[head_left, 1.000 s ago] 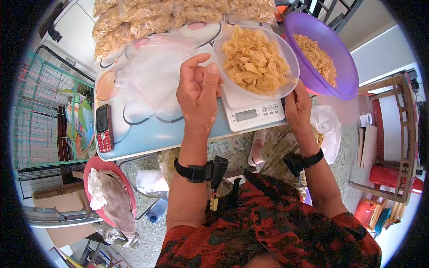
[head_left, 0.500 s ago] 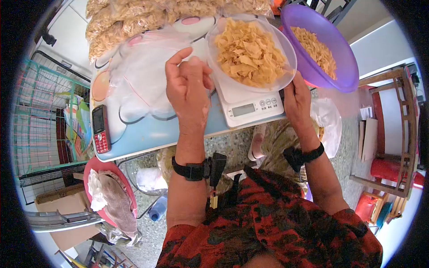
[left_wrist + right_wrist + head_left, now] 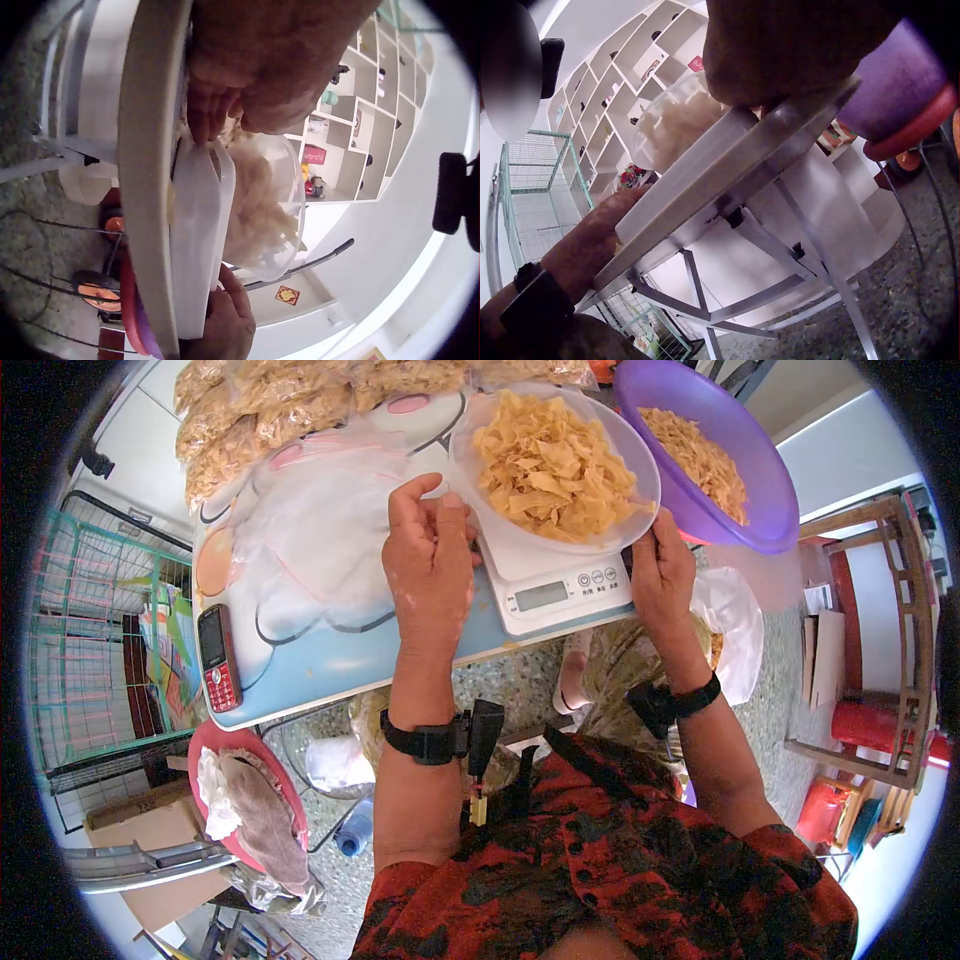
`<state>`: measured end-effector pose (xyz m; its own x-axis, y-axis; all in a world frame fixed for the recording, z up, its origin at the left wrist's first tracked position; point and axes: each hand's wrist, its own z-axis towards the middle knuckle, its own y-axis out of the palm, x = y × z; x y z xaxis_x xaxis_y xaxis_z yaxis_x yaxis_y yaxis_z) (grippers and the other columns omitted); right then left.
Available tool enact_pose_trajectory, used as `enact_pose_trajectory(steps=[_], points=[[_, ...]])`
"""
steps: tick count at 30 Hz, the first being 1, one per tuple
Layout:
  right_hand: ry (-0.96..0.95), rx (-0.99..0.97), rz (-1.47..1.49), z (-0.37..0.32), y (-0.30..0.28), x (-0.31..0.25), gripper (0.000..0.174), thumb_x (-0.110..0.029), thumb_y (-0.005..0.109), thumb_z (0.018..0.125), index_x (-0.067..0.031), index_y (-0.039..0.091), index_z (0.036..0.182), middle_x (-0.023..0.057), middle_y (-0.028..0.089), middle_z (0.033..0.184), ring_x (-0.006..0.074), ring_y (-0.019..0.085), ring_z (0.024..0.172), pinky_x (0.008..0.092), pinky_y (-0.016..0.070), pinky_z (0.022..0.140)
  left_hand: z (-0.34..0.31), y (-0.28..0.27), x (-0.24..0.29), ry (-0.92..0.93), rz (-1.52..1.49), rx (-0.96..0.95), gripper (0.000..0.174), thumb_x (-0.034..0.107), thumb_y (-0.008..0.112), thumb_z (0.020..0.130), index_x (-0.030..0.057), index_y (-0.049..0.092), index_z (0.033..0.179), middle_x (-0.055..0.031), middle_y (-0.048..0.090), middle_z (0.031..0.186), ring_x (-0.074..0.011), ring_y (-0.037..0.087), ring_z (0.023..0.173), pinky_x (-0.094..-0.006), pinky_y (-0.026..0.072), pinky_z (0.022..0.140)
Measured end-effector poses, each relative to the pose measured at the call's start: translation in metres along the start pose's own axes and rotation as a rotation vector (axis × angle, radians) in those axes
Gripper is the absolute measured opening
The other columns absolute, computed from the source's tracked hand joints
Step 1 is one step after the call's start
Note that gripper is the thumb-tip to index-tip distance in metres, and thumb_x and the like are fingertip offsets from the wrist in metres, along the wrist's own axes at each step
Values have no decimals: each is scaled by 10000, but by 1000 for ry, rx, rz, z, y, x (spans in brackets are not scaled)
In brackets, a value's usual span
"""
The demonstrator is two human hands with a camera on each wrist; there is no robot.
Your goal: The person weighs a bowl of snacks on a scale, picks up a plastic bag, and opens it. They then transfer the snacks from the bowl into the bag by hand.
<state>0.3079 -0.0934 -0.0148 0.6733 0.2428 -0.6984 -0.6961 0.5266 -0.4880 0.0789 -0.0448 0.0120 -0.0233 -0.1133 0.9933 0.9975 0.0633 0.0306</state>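
A white kitchen scale (image 3: 575,596) stands near the table's front edge, its display facing the person. On it sits a translucent plastic bowl (image 3: 640,455) heaped with thin yellowish chips (image 3: 555,465). My left hand (image 3: 428,560) is raised at the scale's left side, thumb up and fingers loosely bent, with nothing gripped. In the left wrist view, fingertips (image 3: 202,127) lie right at the scale's end. My right hand (image 3: 665,575) rests at the opposite side, fingers beside the scale and under the bowl's rim.
Flat clear plastic bags (image 3: 310,550) lie left of the scale, with a red phone (image 3: 219,660) at the table's left edge. Filled bags of chips (image 3: 300,410) line the back. A purple basin (image 3: 775,510) holding more chips stands at the right.
The head view has shifted, so table and bowl sit a little higher and further left. My left hand moves slightly closer to the scale; the right hand stays beside it.
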Motion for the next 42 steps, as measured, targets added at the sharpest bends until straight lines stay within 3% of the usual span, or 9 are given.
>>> enact_pose_trajectory(steps=[5, 11, 17, 23, 26, 29, 32, 35, 42], points=[[173, -6, 51, -1, -4, -1, 236, -119, 462, 1015, -59, 562, 1220, 94, 661, 1009, 156, 634, 906, 305, 507, 810, 3, 2, -5, 36, -8, -20, 346, 208, 520, 990, 3, 468, 1263, -76, 615, 841, -135, 616, 721, -263, 531, 617], [130, 70, 216, 3, -2, -5, 296, -118, 422, 1029, -35, 504, 1302, 88, 634, 1113, 151, 632, 923, 274, 531, 774, 2, 6, -5, 88, -71, -103, 491, 327, 538, 995, 11, 396, 1342, -134, 616, 1077, -200, 617, 992, -323, 524, 849], [151, 49, 368, 5, 0, -8, 323, -110, 409, 1027, -24, 471, 1332, 126, 625, 1148, 182, 627, 1006, 297, 539, 832, 2, 7, -6, 106, -133, -201, 540, 353, 525, 998, 6, 354, 1374, -163, 588, 1152, -251, 572, 1109, -398, 424, 1046], [113, -33, 258, 9, -4, -3, 373, -174, 386, 1051, -28, 425, 1391, 86, 538, 1299, 161, 543, 1136, 311, 474, 915, 0, 5, -5, 56, -146, -204, 540, 364, 487, 1011, -5, 346, 1380, -159, 590, 1131, -245, 582, 1088, -389, 464, 1005], [153, -37, 321, 11, -3, -6, 369, -162, 388, 1038, -2, 444, 1366, 133, 567, 1274, 192, 546, 1153, 335, 440, 990, 1, 4, -8, 63, -93, -203, 535, 357, 481, 1013, -7, 347, 1381, -156, 592, 1121, -239, 593, 1065, -381, 483, 983], [171, -94, 335, 14, -5, -9, 383, -198, 385, 1055, -26, 423, 1395, 63, 516, 1318, 142, 520, 1143, 299, 437, 967, -1, 2, -2, 36, -83, -198, 534, 351, 488, 1012, -12, 348, 1379, -151, 594, 1109, -235, 601, 1048, -377, 490, 976], [160, -132, 251, 18, -3, 2, 401, -204, 390, 1054, -21, 411, 1410, 64, 498, 1351, 145, 487, 1195, 286, 402, 1009, 0, 3, -11, 58, -111, -203, 529, 342, 495, 1010, -14, 354, 1375, -150, 595, 1104, -234, 595, 1059, -368, 492, 970], [148, -110, 272, 27, 1, -2, 395, -172, 396, 1035, 4, 421, 1388, 140, 518, 1350, 233, 454, 1278, 337, 307, 1101, 0, 2, -11, 78, -66, -226, 532, 339, 493, 1012, -12, 347, 1383, -146, 593, 1105, -243, 589, 1076, -379, 477, 991], [53, -128, 220, 40, 11, -8, 411, -202, 399, 1034, 7, 419, 1388, 151, 497, 1372, 233, 429, 1298, 343, 288, 1111, -3, 3, 2, 104, -8, -262, 475, 293, 473, 1017, 25, 358, 1392, -123, 586, 1158, -193, 553, 1065, -321, 432, 969]])
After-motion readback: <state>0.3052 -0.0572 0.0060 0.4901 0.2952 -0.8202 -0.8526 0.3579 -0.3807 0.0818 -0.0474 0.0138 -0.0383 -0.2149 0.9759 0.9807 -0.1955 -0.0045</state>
